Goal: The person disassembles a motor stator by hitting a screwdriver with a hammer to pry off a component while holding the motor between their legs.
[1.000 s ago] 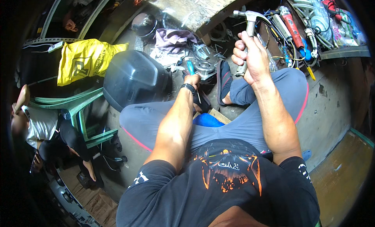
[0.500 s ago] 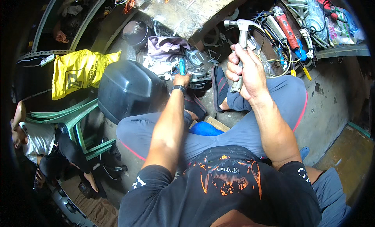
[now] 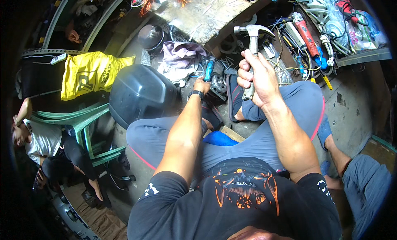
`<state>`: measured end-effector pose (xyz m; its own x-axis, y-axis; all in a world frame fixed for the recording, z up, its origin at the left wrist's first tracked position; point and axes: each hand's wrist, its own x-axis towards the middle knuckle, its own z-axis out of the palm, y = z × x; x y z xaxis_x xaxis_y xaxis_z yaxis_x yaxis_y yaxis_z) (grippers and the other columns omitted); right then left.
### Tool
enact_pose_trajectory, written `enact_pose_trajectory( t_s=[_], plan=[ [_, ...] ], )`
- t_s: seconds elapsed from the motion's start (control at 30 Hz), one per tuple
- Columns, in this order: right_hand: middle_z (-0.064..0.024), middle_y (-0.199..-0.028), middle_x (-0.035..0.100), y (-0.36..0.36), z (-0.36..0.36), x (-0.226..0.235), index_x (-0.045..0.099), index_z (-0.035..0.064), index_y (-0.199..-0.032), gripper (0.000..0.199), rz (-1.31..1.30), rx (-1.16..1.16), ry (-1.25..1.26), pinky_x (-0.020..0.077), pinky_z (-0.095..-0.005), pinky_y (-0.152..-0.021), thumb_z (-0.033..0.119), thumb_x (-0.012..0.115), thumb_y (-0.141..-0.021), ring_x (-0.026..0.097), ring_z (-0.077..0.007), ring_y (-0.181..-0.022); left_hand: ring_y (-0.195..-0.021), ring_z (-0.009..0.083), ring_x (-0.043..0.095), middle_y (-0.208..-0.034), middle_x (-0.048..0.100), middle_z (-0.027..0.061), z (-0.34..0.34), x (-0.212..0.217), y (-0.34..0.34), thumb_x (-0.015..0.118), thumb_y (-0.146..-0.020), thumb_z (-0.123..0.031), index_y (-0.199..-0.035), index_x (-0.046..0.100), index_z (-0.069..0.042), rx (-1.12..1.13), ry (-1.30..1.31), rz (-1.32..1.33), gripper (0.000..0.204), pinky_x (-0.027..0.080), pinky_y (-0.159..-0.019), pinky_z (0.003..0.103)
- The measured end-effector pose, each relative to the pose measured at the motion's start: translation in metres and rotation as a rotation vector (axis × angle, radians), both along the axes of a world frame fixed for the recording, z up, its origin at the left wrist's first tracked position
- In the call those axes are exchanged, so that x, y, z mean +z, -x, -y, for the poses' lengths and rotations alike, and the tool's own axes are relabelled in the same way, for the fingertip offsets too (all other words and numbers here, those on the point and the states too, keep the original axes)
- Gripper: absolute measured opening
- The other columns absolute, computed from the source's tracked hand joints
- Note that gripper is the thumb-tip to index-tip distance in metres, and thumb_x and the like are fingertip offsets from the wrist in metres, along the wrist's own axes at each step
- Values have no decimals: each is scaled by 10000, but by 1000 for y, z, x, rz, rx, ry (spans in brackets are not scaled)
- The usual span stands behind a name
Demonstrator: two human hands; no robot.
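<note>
A claw hammer [image 3: 253,42] stands nearly upright in my right hand [image 3: 264,79], which is closed round its handle with the head up. My left hand [image 3: 201,86] is wrapped round a tool with a blue handle [image 3: 209,68], which looks like a screwdriver; its tip is hidden. Right beside that hand, on the floor near my feet, sits a round metal part [image 3: 219,85] like a motor, tilted on its side. Whether the tool touches it I cannot tell. The hammer head is apart from the tool.
A black rounded housing [image 3: 140,95] stands by my left knee, with a yellow bag [image 3: 93,74] behind it. A cloth [image 3: 180,60] lies ahead. To the right are a red angle grinder [image 3: 305,33] and hand tools. One person sits left [image 3: 45,141]; another's leg [image 3: 341,155] is at right.
The metal part now looks more tilted, and the blue-handled tool leans further right. The hammer is still held up. At the right, the other person's leg and slipper show more.
</note>
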<state>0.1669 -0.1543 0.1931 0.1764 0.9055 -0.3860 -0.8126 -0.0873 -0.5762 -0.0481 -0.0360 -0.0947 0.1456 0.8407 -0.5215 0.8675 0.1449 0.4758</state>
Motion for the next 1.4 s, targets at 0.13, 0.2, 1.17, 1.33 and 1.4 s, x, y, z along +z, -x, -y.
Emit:
enact_pose_trajectory(
  t_s=[0.13,0.2,1.17,1.33,1.4],
  plan=[
    [-5,-790,456,3,-2,7,427,123,-979,215,-19,13,-26,362,-221,-438,237,608,-998,411,-49,-547,-1048,250,659,-1186,684,186,-2,-40,42,771,-817,-242,-1359,556,-16,11,-43,93,625,497,-930,345],
    [-4,-790,456,-6,0,3,430,122,-985,213,1,-13,-31,360,-220,-439,238,609,-997,412,-49,-554,-1040,249,656,-1185,681,195,0,-33,24,767,-822,-230,-1372,543,-21,12,-13,53,630,498,-924,344],
    [10,-758,449,-3,3,-25,459,101,-1120,199,501,-30,50,342,-210,-411,245,557,-1024,378,-36,-500,-847,168,649,-997,642,90,-32,110,15,635,-962,-197,-1278,446,-19,449,-210,1131,408,530,-795,315],
    [10,-754,462,16,10,-21,460,64,-1196,258,699,53,24,359,-218,-394,231,556,-1023,390,-38,-486,-1046,251,643,-1153,654,160,-42,61,37,670,-890,-203,-1230,533,-32,147,-370,624,405,496,-912,359],
    [12,-738,477,20,19,-28,480,58,-1180,249,760,99,32,373,-224,-402,239,554,-1025,402,-43,-484,-1015,212,643,-1113,655,109,-41,44,38,661,-896,-156,-1197,547,-40,130,-363,636,342,493,-911,342]
  ],
)
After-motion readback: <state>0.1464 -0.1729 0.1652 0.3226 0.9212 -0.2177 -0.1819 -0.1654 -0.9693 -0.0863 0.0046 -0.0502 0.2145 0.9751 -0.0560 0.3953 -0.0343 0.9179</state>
